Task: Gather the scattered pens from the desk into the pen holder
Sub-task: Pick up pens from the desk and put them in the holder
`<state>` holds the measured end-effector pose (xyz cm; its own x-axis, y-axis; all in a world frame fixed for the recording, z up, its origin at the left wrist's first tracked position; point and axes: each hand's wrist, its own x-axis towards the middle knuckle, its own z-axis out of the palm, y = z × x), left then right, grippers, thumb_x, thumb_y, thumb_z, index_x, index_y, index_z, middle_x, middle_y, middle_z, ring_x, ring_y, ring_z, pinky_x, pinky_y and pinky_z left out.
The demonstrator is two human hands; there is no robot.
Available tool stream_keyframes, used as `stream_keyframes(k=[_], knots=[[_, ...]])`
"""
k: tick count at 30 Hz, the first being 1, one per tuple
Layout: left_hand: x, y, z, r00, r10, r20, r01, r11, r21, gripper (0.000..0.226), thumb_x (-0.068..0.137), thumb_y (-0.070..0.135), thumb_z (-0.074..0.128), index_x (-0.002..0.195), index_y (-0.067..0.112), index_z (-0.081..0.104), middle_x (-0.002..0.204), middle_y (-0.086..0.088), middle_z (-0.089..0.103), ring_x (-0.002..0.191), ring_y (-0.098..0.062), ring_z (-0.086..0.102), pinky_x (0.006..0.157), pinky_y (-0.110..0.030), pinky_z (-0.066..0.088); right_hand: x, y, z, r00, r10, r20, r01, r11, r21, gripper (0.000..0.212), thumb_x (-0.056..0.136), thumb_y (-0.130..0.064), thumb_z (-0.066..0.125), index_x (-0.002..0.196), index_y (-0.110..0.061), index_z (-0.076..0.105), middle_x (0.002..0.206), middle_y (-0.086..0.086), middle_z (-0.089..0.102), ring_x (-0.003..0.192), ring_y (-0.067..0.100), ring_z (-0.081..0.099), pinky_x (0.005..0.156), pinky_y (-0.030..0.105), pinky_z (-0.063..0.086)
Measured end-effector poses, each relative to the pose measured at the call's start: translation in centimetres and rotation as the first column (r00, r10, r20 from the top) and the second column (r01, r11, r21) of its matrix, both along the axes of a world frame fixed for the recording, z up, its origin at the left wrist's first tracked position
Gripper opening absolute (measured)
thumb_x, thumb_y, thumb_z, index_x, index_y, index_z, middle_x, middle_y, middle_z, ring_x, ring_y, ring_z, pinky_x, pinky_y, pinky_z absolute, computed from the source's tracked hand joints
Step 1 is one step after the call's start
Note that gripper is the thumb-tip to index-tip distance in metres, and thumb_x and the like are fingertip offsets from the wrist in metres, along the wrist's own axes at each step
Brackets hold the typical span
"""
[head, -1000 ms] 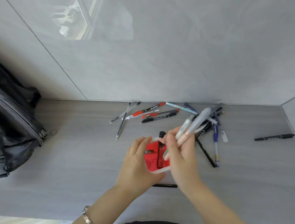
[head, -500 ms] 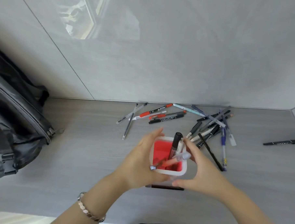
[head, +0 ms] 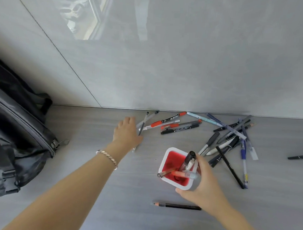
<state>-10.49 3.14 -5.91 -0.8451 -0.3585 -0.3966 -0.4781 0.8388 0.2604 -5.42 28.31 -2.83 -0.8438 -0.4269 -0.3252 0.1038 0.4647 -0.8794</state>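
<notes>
Left hand on the far pens, right hand steadying the pen holder

Our left hand [head: 127, 131] lies spread over two crossed grey pens [head: 143, 123] near the counter's [head: 93, 164] back edge; whether its grip has closed on them we cannot tell, the fingertips being hidden. Our right hand [head: 202, 183] clasps the pen holder [head: 164, 159] mid-counter, covering its right wall. A black marker [head: 300, 157] is cut off at the right edge.

Matt wood-grain desk [head: 91, 208], glossy wall [head: 201, 65], black fabric bag [head: 15, 143]
</notes>
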Motion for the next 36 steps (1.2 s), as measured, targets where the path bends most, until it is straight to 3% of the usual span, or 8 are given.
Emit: stream_keyframes(k=[4,9,15,20,24,30,33,36], knots=[[-0.1,0.1,-1.5,0.999,-0.020,0.024,0.021,0.999,-0.040,0.030,0.085,0.009,0.047,0.114,0.003,0.043,0.124,-0.018,0.048,0.116,-0.037,0.041,0.091,-0.046,0.041,-0.2,-0.7,-0.2,1.000,0.007,0.016,-0.006,1.000,-0.023,0.073,0.058,0.000,0.081,0.097,-0.044,0.038,0.106,-0.022,0.048,0.095,-0.025,0.045,0.073,-0.007,0.036],[1.9,-0.4,-2.6,0.995,0.007,0.099,0.013,0.980,-0.199,0.025,0.090,0.003,0.040,0.114,-0.003,0.038,0.125,-0.024,0.046,0.116,-0.039,0.045,0.093,-0.043,0.043,-0.1,-0.8,-0.6,1.000,0.005,0.020,-0.004,1.000,-0.009,0.076,0.058,-0.003,0.082,0.099,-0.048,0.036,0.108,-0.022,0.048,0.097,-0.023,0.045,0.073,-0.008,0.036],[5.7,-0.8,2.0,0.960,0.252,-0.123,-0.230,0.959,0.168,0.026,0.095,0.010,0.034,0.117,-0.002,0.043,0.122,-0.023,0.043,0.097,-0.034,0.050,0.077,-0.033,0.037,-0.1,-0.8,-0.3,0.999,0.028,0.027,-0.027,0.999,-0.042,0.072,0.061,-0.001,0.081,0.098,-0.044,0.037,0.106,-0.020,0.047,0.094,-0.026,0.045,0.073,-0.005,0.038],[9.1,1.3,11.5,0.977,-0.104,-0.184,0.147,0.960,0.240,0.014,0.096,0.029,0.029,0.091,0.040,0.038,0.065,0.001,0.048,0.059,-0.020,0.047,0.056,-0.032,0.037,0.0,-0.9,0.0,1.000,0.026,-0.005,-0.026,0.997,-0.072,0.066,0.060,0.002,0.080,0.095,-0.039,0.042,0.102,-0.010,0.050,0.092,-0.019,0.050,0.072,-0.002,0.042],[10.5,3.9,14.5,0.888,-0.455,-0.065,0.456,0.890,0.014,0.029,0.096,0.033,0.024,0.121,0.039,0.037,0.093,0.004,0.051,0.082,-0.022,0.057,0.069,-0.034,0.044,0.2,-0.6,-0.2,1.000,0.006,-0.026,-0.008,0.997,-0.080,0.066,0.058,-0.002,0.082,0.096,-0.040,0.042,0.103,-0.016,0.050,0.095,-0.017,0.050,0.076,0.000,0.043],[6.6,9.6,13.2,0.641,-0.674,0.366,0.766,0.593,-0.248,0.023,0.090,0.002,0.040,0.108,0.009,0.054,0.114,-0.010,0.048,0.096,-0.033,0.059,0.064,-0.034,0.037,1.3,0.3,-1.6,1.000,-0.002,-0.016,0.002,1.000,0.001,0.077,0.055,-0.019,0.083,0.118,-0.033,0.039,0.117,-0.011,0.044,0.106,-0.010,0.046,0.087,0.013,0.044],[5.0,12.2,12.5,0.595,-0.726,0.345,0.803,0.552,-0.224,0.022,0.091,0.004,0.041,0.109,0.005,0.054,0.117,-0.012,0.052,0.100,-0.034,0.059,0.067,-0.034,0.038,1.8,0.8,-1.7,1.000,-0.023,-0.022,0.022,0.999,-0.023,0.075,0.055,-0.017,0.081,0.113,-0.041,0.040,0.115,-0.011,0.044,0.106,-0.002,0.049,0.089,0.023,0.047],[4.6,11.8,11.5,0.687,-0.710,0.156,0.727,0.676,-0.124,0.027,0.086,0.006,0.047,0.112,0.013,0.051,0.117,-0.007,0.052,0.099,-0.027,0.058,0.071,-0.032,0.042,2.1,1.2,-2.0,0.999,-0.031,-0.036,0.029,0.999,-0.043,0.075,0.056,-0.016,0.081,0.108,-0.049,0.038,0.115,-0.011,0.047,0.107,0.000,0.051,0.090,0.025,0.049]])
